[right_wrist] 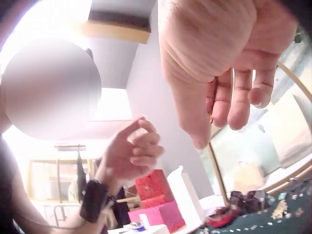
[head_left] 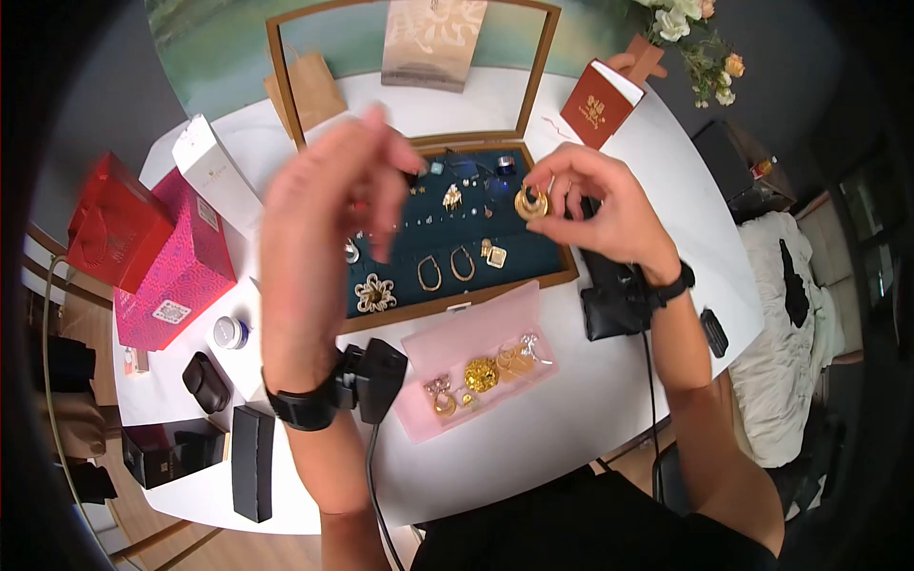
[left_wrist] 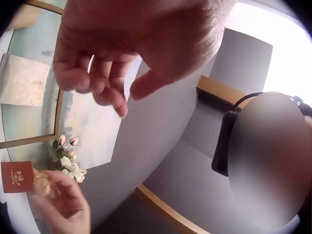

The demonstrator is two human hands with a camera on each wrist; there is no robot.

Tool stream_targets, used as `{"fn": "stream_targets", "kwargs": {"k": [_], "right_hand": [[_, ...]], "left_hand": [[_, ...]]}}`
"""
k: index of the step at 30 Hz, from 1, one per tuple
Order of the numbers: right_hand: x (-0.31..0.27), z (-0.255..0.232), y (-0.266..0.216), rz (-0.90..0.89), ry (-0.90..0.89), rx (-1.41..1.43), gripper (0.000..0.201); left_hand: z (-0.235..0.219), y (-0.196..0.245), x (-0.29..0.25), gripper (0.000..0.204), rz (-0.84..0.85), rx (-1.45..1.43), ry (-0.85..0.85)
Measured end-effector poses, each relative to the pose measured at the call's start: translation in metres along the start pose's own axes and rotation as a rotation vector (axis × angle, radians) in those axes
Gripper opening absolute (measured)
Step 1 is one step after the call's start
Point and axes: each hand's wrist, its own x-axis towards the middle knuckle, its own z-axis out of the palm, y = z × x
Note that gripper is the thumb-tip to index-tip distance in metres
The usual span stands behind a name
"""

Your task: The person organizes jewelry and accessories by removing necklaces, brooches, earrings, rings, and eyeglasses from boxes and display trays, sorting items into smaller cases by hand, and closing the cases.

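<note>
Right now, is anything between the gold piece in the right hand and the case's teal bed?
Nothing visible stands between the gold piece in the right hand and the teal bed. The raised lid is behind; the left hand is off to the left.

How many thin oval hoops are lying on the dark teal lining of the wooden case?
2. One hoop lies near the case's front edge; the other hoop is just right of it. The left hand covers part of the lining, so more may be hidden.

My left hand (head_left: 328, 195) blurred, seemingly by motion, hiding jewelry case's (head_left: 428, 312) left side; flowers (head_left: 674, 23) cut by top edge.
</note>
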Motion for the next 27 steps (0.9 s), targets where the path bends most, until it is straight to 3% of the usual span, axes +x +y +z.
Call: {"fn": "stream_targets", "kwargs": {"k": [3, 7, 15, 27], "right_hand": [[-0.005, 0.002, -0.020, -0.155, 0.089, 0.092, 0.037], [-0.002, 0.007, -0.037, -0.283, 0.194, -0.003, 0.037], [-0.001, 0.006, -0.042, -0.284, 0.273, -0.128, 0.033], [0.002, -0.001, -0.032, -0.314, 0.134, 0.035, 0.034]], "left_hand": [[0.021, -0.013, 0.002, 0.038, -0.042, 0.076, -0.154], [0.042, -0.030, 0.000, 0.029, -0.066, -0.071, -0.234], [0.051, -0.038, 0.004, 0.030, -0.040, -0.161, -0.137], [0.046, -0.041, 0.005, 0.025, -0.141, -0.134, -0.180]]}}
